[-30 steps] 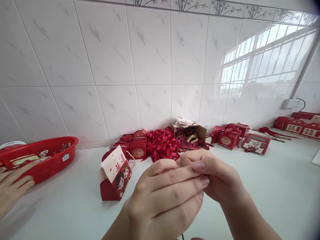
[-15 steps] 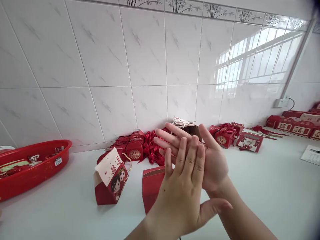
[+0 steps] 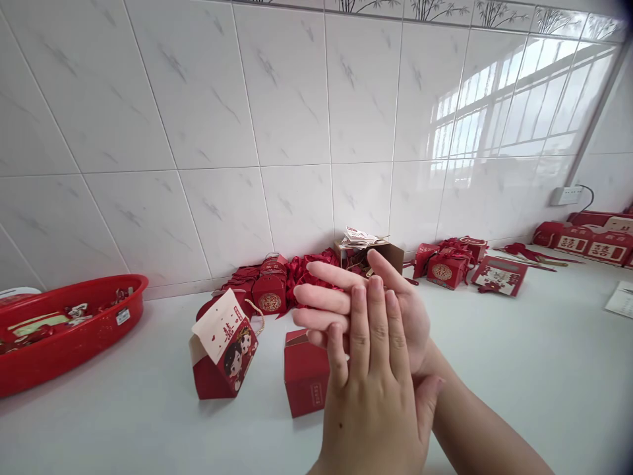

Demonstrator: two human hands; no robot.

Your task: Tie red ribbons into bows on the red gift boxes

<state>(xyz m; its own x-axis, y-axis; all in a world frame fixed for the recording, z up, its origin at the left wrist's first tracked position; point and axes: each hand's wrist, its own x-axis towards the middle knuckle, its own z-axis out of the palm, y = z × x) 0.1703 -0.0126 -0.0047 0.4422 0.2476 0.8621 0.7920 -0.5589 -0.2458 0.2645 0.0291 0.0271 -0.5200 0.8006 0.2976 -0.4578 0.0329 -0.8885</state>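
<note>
My left hand lies flat over the palm of my right hand, its back toward me and its fingers stretched out. The right palm faces me, with the thumb raised and the fingers extended to the left. Neither hand shows anything held. Partly covered behind my left hand stands a plain-sided red box on the white table. Left of it is a red gift box with a cream flap, cartoon figures and a rope handle.
A red plastic basin with small wrapped items stands at the left. Along the tiled wall lie red boxes with ribbons, an open carton and more small red boxes. A flat card-like piece and long red boxes are at the right.
Both hands have shifted, with my left hand turning more upright against the right palm and its thumb drawing in. The right fingers have moved left. The camera view has tilted slightly.
</note>
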